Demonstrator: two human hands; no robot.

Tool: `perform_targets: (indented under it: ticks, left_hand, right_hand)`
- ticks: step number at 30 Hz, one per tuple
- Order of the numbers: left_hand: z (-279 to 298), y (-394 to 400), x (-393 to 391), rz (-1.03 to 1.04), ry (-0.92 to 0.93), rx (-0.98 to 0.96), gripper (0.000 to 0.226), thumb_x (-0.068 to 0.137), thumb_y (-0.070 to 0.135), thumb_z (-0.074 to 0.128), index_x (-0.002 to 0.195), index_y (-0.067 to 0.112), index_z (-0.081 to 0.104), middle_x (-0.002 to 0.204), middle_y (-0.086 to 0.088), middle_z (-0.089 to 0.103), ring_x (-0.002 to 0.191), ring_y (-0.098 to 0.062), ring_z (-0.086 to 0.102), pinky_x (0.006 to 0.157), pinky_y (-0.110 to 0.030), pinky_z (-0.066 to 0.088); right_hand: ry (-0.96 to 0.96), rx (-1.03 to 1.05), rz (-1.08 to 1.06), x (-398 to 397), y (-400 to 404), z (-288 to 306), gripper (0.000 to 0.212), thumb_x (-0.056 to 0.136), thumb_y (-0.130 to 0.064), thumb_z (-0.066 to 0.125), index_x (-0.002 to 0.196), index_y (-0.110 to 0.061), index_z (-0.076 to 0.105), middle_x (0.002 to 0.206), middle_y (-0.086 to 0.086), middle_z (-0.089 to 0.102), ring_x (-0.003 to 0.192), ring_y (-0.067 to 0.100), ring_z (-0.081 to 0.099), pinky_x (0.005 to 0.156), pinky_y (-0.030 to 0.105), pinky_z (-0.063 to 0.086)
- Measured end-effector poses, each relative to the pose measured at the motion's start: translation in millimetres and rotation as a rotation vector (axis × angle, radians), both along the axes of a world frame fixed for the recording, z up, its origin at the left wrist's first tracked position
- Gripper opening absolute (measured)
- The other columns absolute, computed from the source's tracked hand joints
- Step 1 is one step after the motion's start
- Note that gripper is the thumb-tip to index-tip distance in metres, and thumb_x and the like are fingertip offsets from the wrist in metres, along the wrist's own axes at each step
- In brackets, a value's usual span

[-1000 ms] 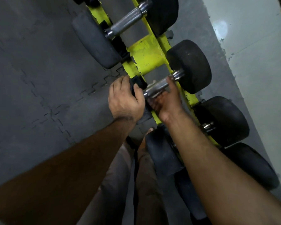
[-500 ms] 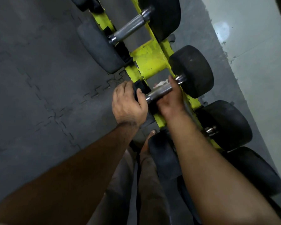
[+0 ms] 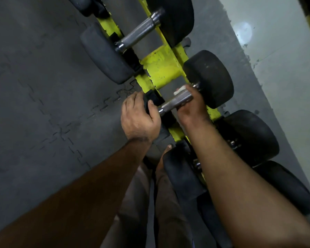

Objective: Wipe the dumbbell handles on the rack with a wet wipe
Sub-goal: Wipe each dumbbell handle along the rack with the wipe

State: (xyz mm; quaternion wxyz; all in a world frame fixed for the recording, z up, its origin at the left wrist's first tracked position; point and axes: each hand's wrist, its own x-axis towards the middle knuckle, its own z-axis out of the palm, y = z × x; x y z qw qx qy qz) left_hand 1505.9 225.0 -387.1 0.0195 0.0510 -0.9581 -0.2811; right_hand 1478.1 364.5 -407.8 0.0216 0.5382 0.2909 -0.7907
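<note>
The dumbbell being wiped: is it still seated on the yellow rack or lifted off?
Cannot tell. The knurled steel dumbbell lies across the yellow rack, but the left hand and right hand hide its supports.

Both hands [image 3: 140, 117] [image 3: 191, 108] – fingers curled

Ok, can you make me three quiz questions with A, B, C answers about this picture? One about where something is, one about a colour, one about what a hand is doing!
1. Where is the white wet wipe?
A. On the floor
B. On the dumbbell handle under the right hand
C. In the left hand

2. What colour is the rack?
A. Red
B. Blue
C. Yellow-green

3. What is the left hand doing?
A. Gripping the dumbbell's near black end
B. Hanging free
C. Pointing at the wall

Answers: 1 B, the wipe peeks out by the fingers wrapped round the handle. 2 C, the frame's paint is bright yellow-green. 3 A, its fingers and thumb curl around the black end.
</note>
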Motion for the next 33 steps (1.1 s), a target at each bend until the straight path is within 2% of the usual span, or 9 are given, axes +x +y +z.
perform_targets:
  ticks: [2,7,9,11,14,17,21,27,33]
  left_hand:
    - [-1,-1,0,0.002,0.001,-0.004,0.046,0.091,0.030,0.046,0.119,0.000,0.066,0.117,-0.016,0.066,0.112,-0.031,0.059,0.101,-0.041,0.044]
    - [0,0,0,-0.003,0.009,-0.003,0.045,0.091,0.029,0.048,0.118,-0.001,0.066,0.117,-0.016,0.066,0.112,-0.032,0.059,0.101,-0.042,0.046]
    - [0,0,0,-0.002,0.007,0.001,0.045,0.091,0.029,0.047,0.119,-0.001,0.066,0.117,-0.016,0.066,0.112,-0.032,0.059,0.101,-0.041,0.045]
    - [-1,0,-1,0.002,0.005,-0.004,0.045,0.091,0.030,0.047,0.119,0.000,0.065,0.118,-0.016,0.066,0.112,-0.031,0.059,0.101,-0.041,0.045]
    - [-1,-1,1,-0.002,-0.004,0.003,0.045,0.091,0.030,0.047,0.120,0.000,0.065,0.119,-0.016,0.066,0.114,-0.032,0.059,0.101,-0.043,0.045]
    - [0,0,0,-0.003,-0.017,0.006,0.046,0.091,0.031,0.046,0.121,0.000,0.065,0.120,-0.015,0.066,0.114,-0.032,0.059,0.102,-0.041,0.044]
    - [-3,-3,0,0.016,-0.008,0.023,0.046,0.092,0.030,0.046,0.120,0.000,0.066,0.119,-0.016,0.066,0.114,-0.033,0.059,0.102,-0.041,0.044]
    - [-4,-2,1,0.030,-0.016,0.028,0.045,0.094,0.031,0.045,0.121,0.002,0.065,0.120,-0.014,0.066,0.115,-0.031,0.059,0.102,-0.036,0.041]
    - [-1,-1,0,0.013,-0.065,0.020,0.046,0.093,0.033,0.045,0.121,0.002,0.065,0.121,-0.013,0.066,0.116,-0.029,0.058,0.103,-0.036,0.040]
  right_hand:
    - [-0.014,-0.007,-0.100,-5,-5,-1,0.021,0.097,-0.012,0.055,0.076,-0.016,0.052,0.071,0.002,0.054,0.067,0.014,0.055,0.067,0.028,0.045]
    - [-0.027,-0.083,0.146,12,-14,4,0.018,0.089,-0.018,0.060,0.073,-0.013,0.056,0.067,0.005,0.057,0.063,0.019,0.058,0.064,0.027,0.047]
    - [-0.024,-0.070,0.031,-5,2,3,0.019,0.086,-0.015,0.061,0.068,-0.013,0.055,0.068,0.004,0.056,0.063,0.017,0.056,0.063,0.027,0.046]
    - [-0.016,-0.068,-0.106,-11,0,-1,0.017,0.093,-0.012,0.057,0.076,-0.015,0.054,0.075,0.003,0.055,0.071,0.016,0.054,0.069,0.028,0.044]
    - [-0.020,-0.087,0.059,12,-22,-3,0.010,0.094,-0.014,0.058,0.086,-0.017,0.053,0.076,0.003,0.058,0.073,0.018,0.058,0.070,0.029,0.048]
    - [-0.067,-0.132,0.156,7,-8,10,0.022,0.097,-0.024,0.058,0.077,-0.015,0.053,0.065,0.002,0.058,0.064,0.017,0.058,0.062,0.026,0.049]
    - [-0.074,-0.078,-0.049,-9,-5,11,0.024,0.098,-0.023,0.058,0.075,-0.018,0.051,0.066,0.000,0.056,0.066,0.015,0.055,0.065,0.028,0.044]
    - [-0.124,-0.162,0.304,19,-33,11,0.028,0.094,-0.030,0.062,0.072,-0.013,0.059,0.067,0.003,0.062,0.062,0.019,0.062,0.062,0.026,0.052]
    - [-0.217,-0.148,0.330,26,-33,17,0.011,0.091,-0.019,0.063,0.086,-0.011,0.067,0.075,0.007,0.068,0.064,0.020,0.066,0.051,0.023,0.052]
